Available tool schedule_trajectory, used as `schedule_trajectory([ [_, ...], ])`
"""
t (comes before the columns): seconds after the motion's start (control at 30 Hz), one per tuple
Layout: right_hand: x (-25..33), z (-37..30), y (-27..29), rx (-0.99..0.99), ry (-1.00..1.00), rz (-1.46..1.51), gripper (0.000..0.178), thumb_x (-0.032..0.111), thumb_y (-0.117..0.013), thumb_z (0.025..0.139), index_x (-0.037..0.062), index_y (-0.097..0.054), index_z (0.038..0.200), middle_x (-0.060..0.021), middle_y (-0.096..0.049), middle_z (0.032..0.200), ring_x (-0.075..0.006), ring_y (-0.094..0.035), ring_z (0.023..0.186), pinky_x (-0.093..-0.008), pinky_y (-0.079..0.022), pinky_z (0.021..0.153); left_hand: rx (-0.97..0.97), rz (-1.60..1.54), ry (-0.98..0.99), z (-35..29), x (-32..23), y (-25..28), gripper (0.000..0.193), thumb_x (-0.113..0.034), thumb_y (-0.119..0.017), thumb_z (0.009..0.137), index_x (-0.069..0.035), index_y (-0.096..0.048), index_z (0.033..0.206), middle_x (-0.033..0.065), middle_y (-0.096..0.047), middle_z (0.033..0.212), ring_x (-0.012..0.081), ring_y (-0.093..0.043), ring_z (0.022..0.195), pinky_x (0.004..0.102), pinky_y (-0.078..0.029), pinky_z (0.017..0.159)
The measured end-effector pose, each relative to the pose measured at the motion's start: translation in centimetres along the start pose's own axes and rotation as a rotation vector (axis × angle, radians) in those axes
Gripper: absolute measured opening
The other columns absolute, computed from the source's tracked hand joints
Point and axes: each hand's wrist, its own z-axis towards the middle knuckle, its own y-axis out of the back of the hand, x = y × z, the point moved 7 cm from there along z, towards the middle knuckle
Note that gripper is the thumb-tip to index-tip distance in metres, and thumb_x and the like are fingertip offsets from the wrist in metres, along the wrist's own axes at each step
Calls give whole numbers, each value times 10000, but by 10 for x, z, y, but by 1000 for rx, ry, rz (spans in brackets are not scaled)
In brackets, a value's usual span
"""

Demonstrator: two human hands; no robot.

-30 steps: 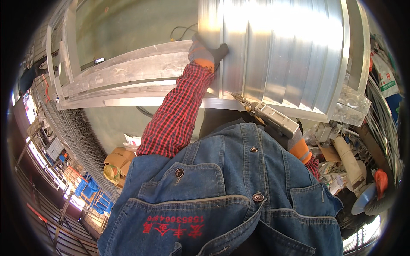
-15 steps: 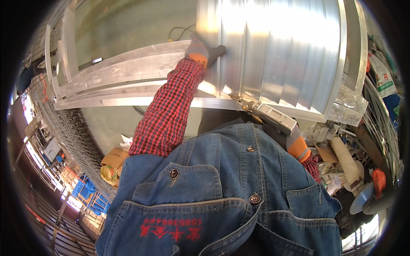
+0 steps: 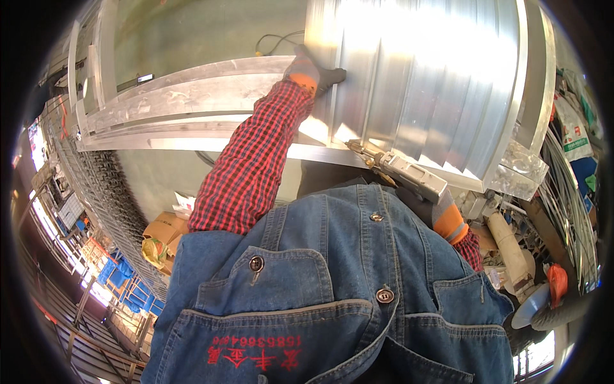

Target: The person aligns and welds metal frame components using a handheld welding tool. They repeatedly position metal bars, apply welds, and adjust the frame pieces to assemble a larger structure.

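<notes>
Silver panelling (image 3: 409, 83) wants a steady left hand (image 3: 320, 73), grip unclear, and a braced right hand (image 3: 417, 203), grip around the tool (image 3: 412, 174).

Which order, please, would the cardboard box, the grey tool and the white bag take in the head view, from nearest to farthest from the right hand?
1. Grey tool, held in the right hand.
2. White bag, off to the upper right.
3. Cardboard box, across on the left.

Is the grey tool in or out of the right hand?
In: the gloved right hand is against the underside of the grey tool, holding it up, though the fingers are mostly hidden.
</notes>
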Motion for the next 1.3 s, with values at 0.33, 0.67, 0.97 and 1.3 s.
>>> schedule_trajectory([
  [0.33, 12, 6, 7, -5, 8, -57, 428, 311, -820, 1024, 79, -798, 1383, -144, -845, 1254, -272, -811, 1114, -400, -631, 964, -104, -65, -9, -5, 2, -2, 1262, -496, -958, 774, 52, -266, 1676, 270, -655, 1532, 407, -679, 1391, 462, -572, 1176],
  [0.67, 9, 5, 6, -4, -36, 27, 426, 292, -830, 1027, 49, -791, 1374, -141, -844, 1249, -242, -805, 1115, -382, -629, 963, -166, -69, -80, -7, -4, -2, 1078, -434, -972, 771, 119, -431, 1521, 259, -653, 1428, 369, -720, 1271, 462, -619, 1076],
  [0.97, 12, 7, 4, 41, -38, -20, 438, 234, -842, 1052, 10, -754, 1417, -141, -814, 1305, -222, -762, 1169, -378, -626, 989, -118, -55, -152, 11, -3, -5, 1111, -400, -991, 757, 166, -366, 1479, 277, -683, 1346, 340, -731, 1210, 430, -642, 1023],
  [1.3, 68, 10, 27, 88, 2, -44, 400, 233, -834, 1031, 49, -791, 1384, -154, -832, 1234, -255, -805, 1090, -377, -628, 952, 52, 41, -197, 20, 0, -9, 1236, -507, -973, 767, 99, -332, 1632, 279, -599, 1516, 366, -651, 1378, 429, -558, 1175],
])
